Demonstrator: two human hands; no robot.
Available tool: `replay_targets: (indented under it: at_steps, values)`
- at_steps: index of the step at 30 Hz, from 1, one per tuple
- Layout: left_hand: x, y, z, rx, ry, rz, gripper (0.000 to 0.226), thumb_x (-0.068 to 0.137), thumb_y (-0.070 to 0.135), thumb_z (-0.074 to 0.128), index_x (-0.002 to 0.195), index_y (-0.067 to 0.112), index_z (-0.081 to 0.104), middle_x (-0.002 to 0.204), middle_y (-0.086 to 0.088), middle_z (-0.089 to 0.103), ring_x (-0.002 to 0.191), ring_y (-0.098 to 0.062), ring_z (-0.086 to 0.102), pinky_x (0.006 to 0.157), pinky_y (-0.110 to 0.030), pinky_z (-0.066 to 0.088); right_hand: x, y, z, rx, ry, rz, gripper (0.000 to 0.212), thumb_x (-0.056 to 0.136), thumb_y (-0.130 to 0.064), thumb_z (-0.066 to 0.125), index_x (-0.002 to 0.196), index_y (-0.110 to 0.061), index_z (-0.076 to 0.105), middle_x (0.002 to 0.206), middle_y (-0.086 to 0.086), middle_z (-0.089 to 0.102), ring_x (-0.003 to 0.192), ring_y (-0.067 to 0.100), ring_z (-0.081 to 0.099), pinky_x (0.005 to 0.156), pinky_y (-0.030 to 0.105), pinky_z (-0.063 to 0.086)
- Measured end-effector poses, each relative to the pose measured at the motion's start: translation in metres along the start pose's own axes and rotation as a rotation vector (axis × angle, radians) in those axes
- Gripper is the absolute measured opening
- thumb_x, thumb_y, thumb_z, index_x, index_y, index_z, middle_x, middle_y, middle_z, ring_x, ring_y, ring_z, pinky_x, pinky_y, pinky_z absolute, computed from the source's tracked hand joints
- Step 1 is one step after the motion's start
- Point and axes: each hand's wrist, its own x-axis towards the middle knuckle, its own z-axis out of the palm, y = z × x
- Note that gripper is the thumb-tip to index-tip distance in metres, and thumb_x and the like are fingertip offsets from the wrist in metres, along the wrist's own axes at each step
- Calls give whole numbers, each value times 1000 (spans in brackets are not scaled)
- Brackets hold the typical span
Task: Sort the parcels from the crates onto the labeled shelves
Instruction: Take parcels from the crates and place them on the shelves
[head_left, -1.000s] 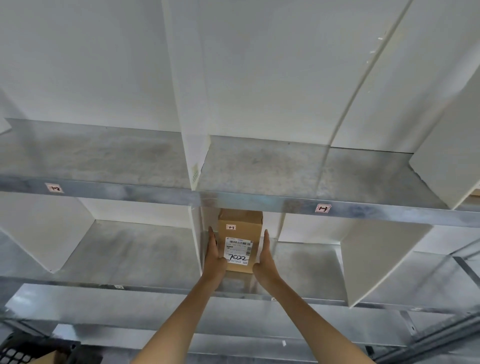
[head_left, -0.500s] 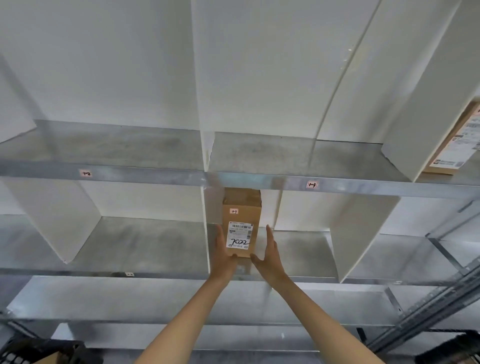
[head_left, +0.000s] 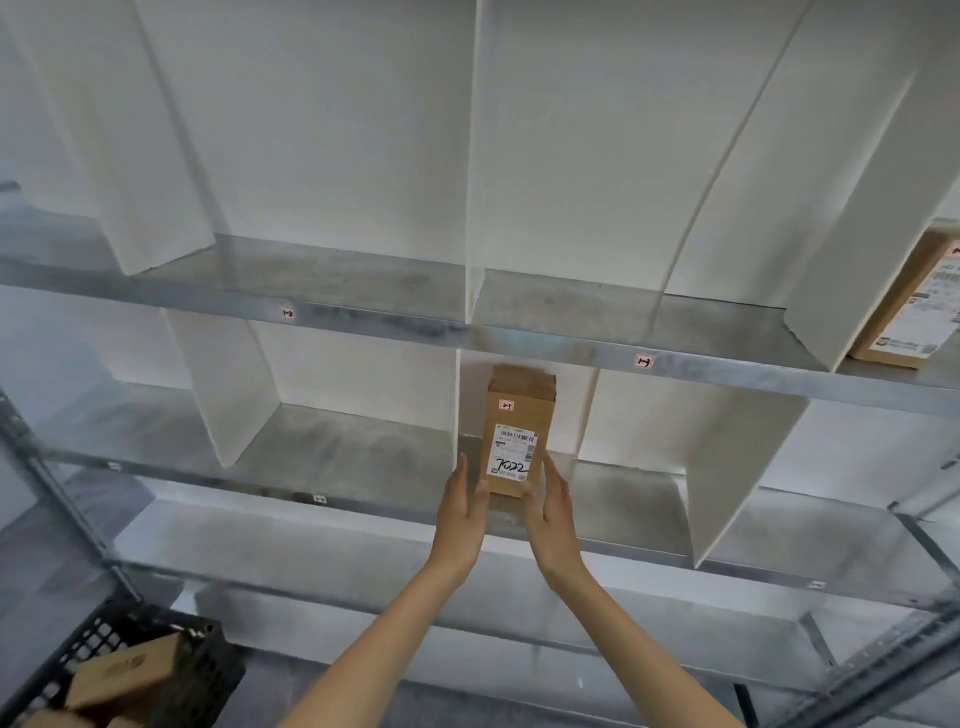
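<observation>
Now finds the parcel (head_left: 514, 441) stood on end on the middle shelf (head_left: 353, 452), close beside the white divider (head_left: 470, 395) at its nine o'clock, handwritten 7022 facing out. Against a second ago, shows both palms slid lower down the carton, toward six o'clock. Leaves the left hand (head_left: 460, 512) flat and straight-fingered along the lower left flank, thumb by the front corner. Likewise the right hand (head_left: 556, 514) on the right flank, fingers extended, curled round nothing. Reads as a placement all but done: weight on the shelf, hands only steadying and ready to come off, more boxes (head_left: 124, 670) waiting in the black crate (head_left: 156, 654) at seven o'clock. Probably matches the small 2-3 sticker (head_left: 506, 405) on the carton to this bay, but cannot confirm: no tag for the bay in sight, and the rim tag (head_left: 319, 499) at nine o'clock too blurred to read. Loses part of the crate past the bottom edge, and part of another parcel (head_left: 914, 306) at two o'clock past the right edge. Cannot tell whether the fingertips truly touch cardboard or sit just beside it.
</observation>
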Motion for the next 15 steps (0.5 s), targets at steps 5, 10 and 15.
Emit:
replay_targets:
  at_steps: [5,10,15]
  values:
    - [-54,-13,-51,-19,196,-40,55,98,42,34,148,23,24,153,8,26,140,-10,26,110,-22,21,-48,-23,41,135,-128,30,50,98,-46,34,144,-36,20,150,-17,20,137,1,19,113,26,16]
    - [-114,-49,-135,-54,411,-150,53,99,39,34,147,20,26,153,5,27,137,-6,28,109,-21,22,-92,-42,110,129,-314,28,57,98,-41,36,149,-24,18,155,-8,20,142,9,20,117,31,18]
    - [-153,-81,-222,10,558,-204,52,99,39,34,145,16,31,149,-1,35,136,-13,33,110,-26,25,-124,-68,197,92,-499,-5,50,101,-32,35,148,-18,25,153,-1,27,140,14,28,116,30,22]
